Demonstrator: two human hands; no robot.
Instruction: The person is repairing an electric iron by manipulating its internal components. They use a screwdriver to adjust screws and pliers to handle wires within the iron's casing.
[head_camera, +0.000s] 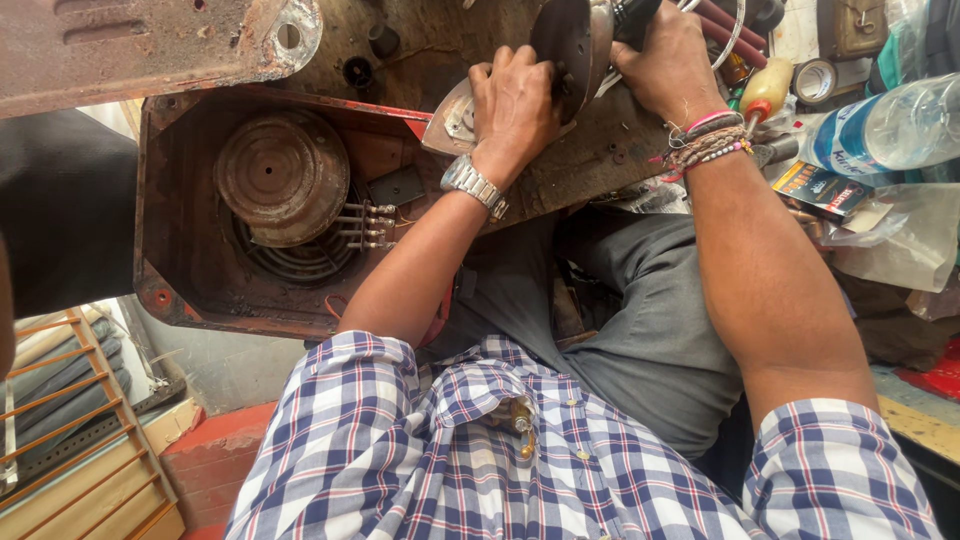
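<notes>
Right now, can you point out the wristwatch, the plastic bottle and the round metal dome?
wristwatch (472, 184), head view, on its metal band.
plastic bottle (885, 128), head view, mid-body.
round metal dome (282, 176), head view, its centre.

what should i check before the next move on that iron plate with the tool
1. Left hand pressing down on the iron soleplate: ok, fingers lie across it.
2. Right hand gripping the dark-handled tool: ok, fist closed round it.
3. Left fingers apart from the round metal disc: not ok, they sit right against it.
4. Wristwatch and bracelets away from the disc: ok, both lie behind the hands.
5. Whether the disc is turning: cannot tell.
6. Plate resting steady on the rusty bench: cannot tell, hands hide the contact.
</notes>
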